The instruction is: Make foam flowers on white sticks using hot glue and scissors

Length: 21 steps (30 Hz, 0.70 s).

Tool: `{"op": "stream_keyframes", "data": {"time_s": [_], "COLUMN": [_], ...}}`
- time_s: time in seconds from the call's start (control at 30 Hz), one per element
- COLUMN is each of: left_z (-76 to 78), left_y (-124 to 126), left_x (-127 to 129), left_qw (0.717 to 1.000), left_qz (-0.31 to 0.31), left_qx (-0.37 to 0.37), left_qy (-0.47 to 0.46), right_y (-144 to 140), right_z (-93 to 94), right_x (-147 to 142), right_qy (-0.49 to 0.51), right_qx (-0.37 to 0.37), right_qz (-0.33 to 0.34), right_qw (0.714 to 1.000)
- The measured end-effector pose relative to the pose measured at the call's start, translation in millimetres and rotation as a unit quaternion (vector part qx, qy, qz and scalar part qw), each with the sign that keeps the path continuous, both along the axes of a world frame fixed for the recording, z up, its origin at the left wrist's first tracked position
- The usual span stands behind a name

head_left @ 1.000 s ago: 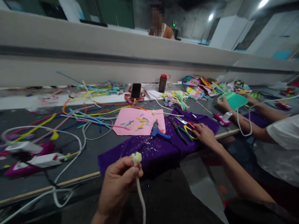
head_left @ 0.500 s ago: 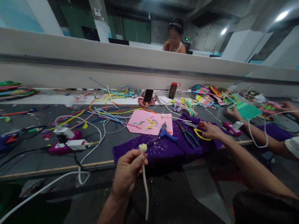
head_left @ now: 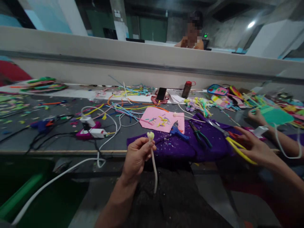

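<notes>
Head view, the only one there is: the left hand [head_left: 137,155], low centre of the frame, has its fingers curled shut around a white stem [head_left: 154,164] with a pale yellowish bud [head_left: 150,136] on top, held upright over the near edge of the purple cloth [head_left: 185,147]. The right hand [head_left: 254,147], at the right edge, is closed on the yellow-handled scissors [head_left: 234,144], blades pointing back toward the middle of the table [head_left: 59,145].

What I'd worry about: those scissors are long and the stem is thin and floppy below the grip, so a snip could land off the mark or nick a finger if the stem swings. The bud looks barely attached, and a squeeze could crush it or pop it off. The blue glue gun [head_left: 177,130] lies just above the left hand, by the pink sheet [head_left: 163,122], and brushing its tip would be bad news if it's hot; can't tell if it is.

Hard to make out: the right hand is blurred, so its exact finger placement in the handles is a guess. The co-worker's hand [head_left: 257,117] further right is partly cut off, holding a green piece [head_left: 275,115]. The stem's lower end fades against the dark lap.
</notes>
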<state>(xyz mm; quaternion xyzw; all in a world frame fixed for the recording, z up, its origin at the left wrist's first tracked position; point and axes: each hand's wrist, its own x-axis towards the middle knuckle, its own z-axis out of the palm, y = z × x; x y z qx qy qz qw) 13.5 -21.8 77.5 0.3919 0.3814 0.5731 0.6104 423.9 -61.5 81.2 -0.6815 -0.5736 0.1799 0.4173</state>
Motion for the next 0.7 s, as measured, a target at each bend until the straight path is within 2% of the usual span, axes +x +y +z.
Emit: {"op": "stream_keyframes", "data": {"time_s": [0.07, 0.13, 0.23, 0.3, 0.37, 0.43, 0.6, 0.7], "left_z": [-0.8, -3.0, -8.8, -14.1, -20.7, -28.7, -51.0, -61.5], "left_y": [-0.4, -1.0, -0.4, 2.3, 6.5, 11.4, 19.4, 20.1], "left_x": [0.1, 0.8, 1.5, 1.5, 1.3, 1.6, 6.5, 10.9], "left_qw": [1.000, 1.000, 1.000, 0.999, 0.997, 0.996, 0.994, 0.994], "left_qz": [0.001, -0.006, -0.018, -0.024, -0.024, -0.022, -0.019, -0.003], "left_qx": [0.002, 0.006, -0.005, -0.021, -0.028, -0.028, -0.061, -0.065], "left_qy": [-0.003, -0.010, -0.021, -0.035, -0.062, -0.088, -0.092, -0.091], "right_y": [-13.5, -20.7, -16.4, -5.7, 6.7, 17.4, 30.9, 32.6], "right_z": [-13.9, -27.9, -42.6, -46.5, -47.3, -47.2, -55.3, -65.1], "right_x": [-26.5, -64.2, -127.7, -163.7, -189.7, -206.6, -228.3, -234.9], "right_qy": [0.113, 0.188, 0.282, 0.301, 0.259, 0.192, 0.052, -0.006], "right_qx": [-0.002, 0.032, 0.055, 0.051, 0.046, 0.041, 0.019, 0.037], "right_qz": [0.054, 0.091, 0.180, 0.229, 0.278, 0.298, 0.274, 0.253], "right_qw": [0.992, 0.977, 0.941, 0.924, 0.924, 0.934, 0.960, 0.967]}}
